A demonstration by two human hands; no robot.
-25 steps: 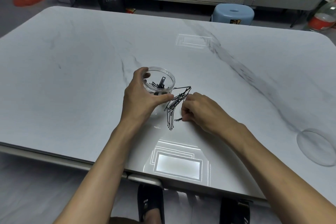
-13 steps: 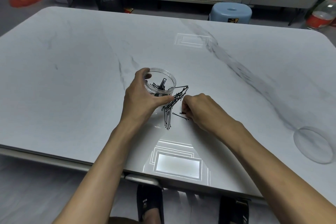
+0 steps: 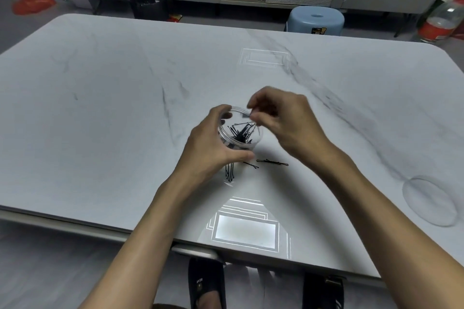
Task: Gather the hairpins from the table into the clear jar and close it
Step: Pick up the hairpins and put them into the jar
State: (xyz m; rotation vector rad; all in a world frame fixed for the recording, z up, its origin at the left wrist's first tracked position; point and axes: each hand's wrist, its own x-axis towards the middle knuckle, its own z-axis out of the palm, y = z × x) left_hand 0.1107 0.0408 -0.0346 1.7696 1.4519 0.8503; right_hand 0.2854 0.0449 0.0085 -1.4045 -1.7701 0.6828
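My left hand (image 3: 213, 148) grips the clear jar (image 3: 226, 133) from the left and holds it tilted on the table. Several black hairpins (image 3: 242, 132) lie inside it. My right hand (image 3: 283, 120) hovers over the jar's far rim with its fingertips pinched on a bunch of hairpins whose lower ends reach into the jar; the fingertips are blurred. A few hairpins stay on the table: a pair (image 3: 272, 162) to the right, one (image 3: 251, 164) beside my left thumb, and a small bundle (image 3: 229, 173) partly hidden under my left hand.
The jar's clear round lid (image 3: 429, 200) lies near the table's right front edge. The white marble table (image 3: 100, 108) stretches wide on all sides. A blue stool (image 3: 315, 20) and cabinets stand beyond the far edge.
My right hand has lifted from the pile on the table up over the jar with a bunch of hairpins. The pile on the table has shrunk. My left hand tilted the jar.
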